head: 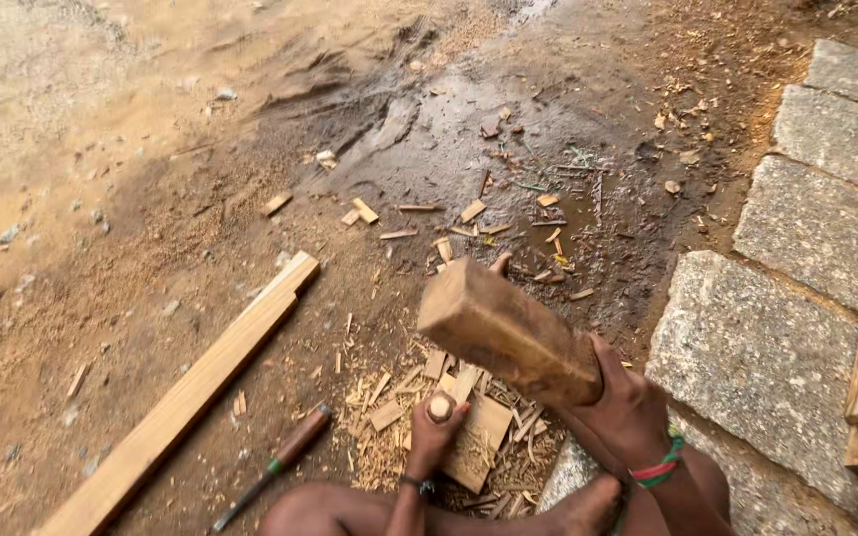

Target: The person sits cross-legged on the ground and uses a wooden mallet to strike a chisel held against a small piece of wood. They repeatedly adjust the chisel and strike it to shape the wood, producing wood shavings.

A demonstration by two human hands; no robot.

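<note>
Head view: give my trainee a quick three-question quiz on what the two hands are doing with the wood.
1. True or false: the right hand grips a thick rectangular brown wooden block raised above the work.
2. What does the left hand hold?
A. a round-topped pale wooden tool handle, upright
B. a metal saw
C. a grey stone
3. Fill in: the spare brown-handled chisel lies on the ground between the person's knee and the long pale wooden ____.

Key: 1 true; 2 A; 3 plank.
</note>
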